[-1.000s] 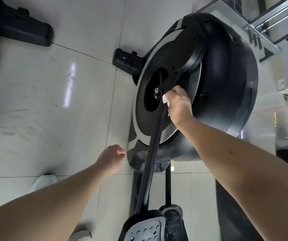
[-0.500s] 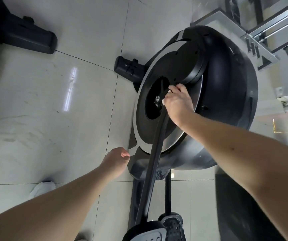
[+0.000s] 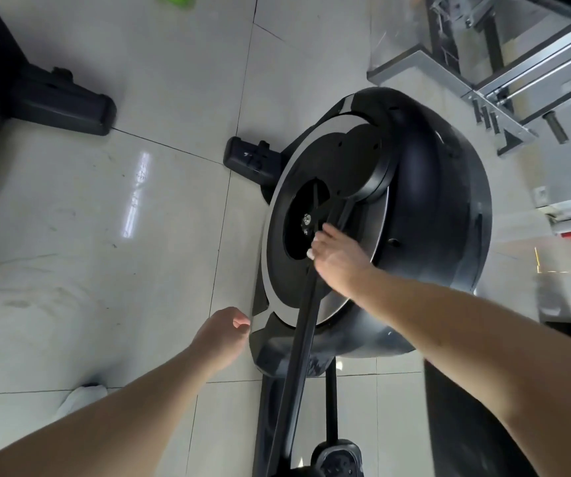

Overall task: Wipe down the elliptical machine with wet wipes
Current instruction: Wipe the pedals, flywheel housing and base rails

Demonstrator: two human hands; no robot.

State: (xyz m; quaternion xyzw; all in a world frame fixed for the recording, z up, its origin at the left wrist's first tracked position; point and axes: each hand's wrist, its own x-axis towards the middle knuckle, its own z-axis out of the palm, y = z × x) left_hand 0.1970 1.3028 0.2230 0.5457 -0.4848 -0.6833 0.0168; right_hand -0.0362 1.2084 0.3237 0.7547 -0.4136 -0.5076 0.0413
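The elliptical machine's black flywheel housing [image 3: 428,215] with a silver ring fills the middle right. A black crank arm [image 3: 303,325] runs from the hub down toward the pedals at the bottom edge. My right hand [image 3: 337,259] grips the upper end of that arm beside the hub, with a white wet wipe [image 3: 310,253] showing only as a small edge under the fingers. My left hand [image 3: 224,330] hangs loosely curled left of the housing's lower edge, above the floor, holding nothing.
Pale glossy floor tiles [image 3: 105,235] spread to the left. A black stabiliser foot [image 3: 249,160] of this machine sticks out behind the housing. Another machine's black foot [image 3: 64,105] lies upper left. A grey metal frame [image 3: 504,80] stands upper right. A white shoe [image 3: 77,397] shows lower left.
My right hand has slid a little along the crank arm near the hub, still on the wipe. The view has tilted, so the housing sits lower in frame. My left hand stays idle.
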